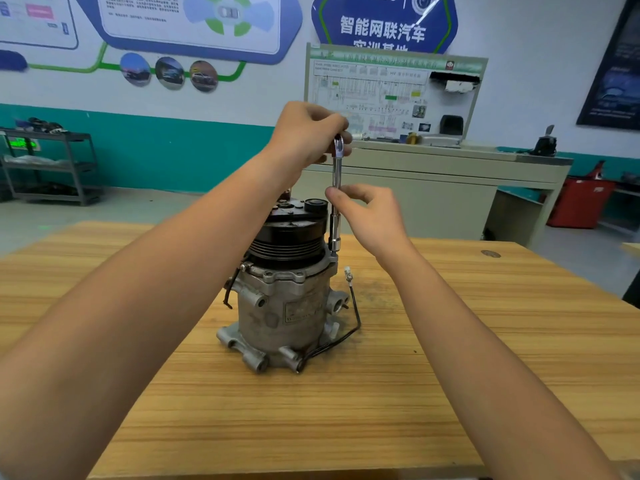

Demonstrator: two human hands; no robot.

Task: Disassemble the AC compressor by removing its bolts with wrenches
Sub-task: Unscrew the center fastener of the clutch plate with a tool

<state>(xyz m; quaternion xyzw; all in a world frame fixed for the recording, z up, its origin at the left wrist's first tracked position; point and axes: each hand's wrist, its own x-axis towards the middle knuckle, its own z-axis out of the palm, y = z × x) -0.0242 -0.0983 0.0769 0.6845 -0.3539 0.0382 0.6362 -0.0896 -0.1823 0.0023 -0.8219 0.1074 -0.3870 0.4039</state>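
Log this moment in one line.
left hand: grips wrench top | right hand: pinches wrench midway | socket: on flange | compressor: upright on table

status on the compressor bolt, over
Left hand grips wrench top, right hand pinches its shaft. Wrench upright, socket down on the compressor flange. Black cable beside the base, clear of the tool.

White wall [540,36] with teal lower band, blue posters [382,22], metal shelf [52,161], beige cabinet [433,192], wooden table [485,306]
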